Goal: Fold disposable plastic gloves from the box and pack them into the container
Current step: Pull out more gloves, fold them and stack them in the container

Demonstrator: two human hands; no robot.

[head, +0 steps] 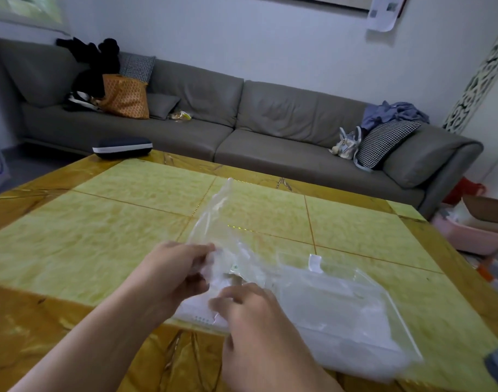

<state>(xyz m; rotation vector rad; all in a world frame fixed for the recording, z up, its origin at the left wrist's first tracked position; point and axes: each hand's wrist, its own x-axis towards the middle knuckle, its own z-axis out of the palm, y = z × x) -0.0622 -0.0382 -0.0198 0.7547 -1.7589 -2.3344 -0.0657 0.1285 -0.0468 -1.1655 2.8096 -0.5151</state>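
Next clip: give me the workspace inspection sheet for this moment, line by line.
Surface: yellow-green tiled table with amber borders; glossy.
Job's things: a clear plastic glove stretches away across the table from the hands; a clear container lies at the near right; a white box sits partly hidden under the hands.
Clutter: nothing seen on the table besides these.
Hands: left hand pinches the glove's near end; right hand has curled fingers at the plastic, grip blurred.
Cables: nothing seen.
Surroundings: grey sofa with cushions, clothes and bags; dark case at the table's far edge; pink basket on the floor at right.
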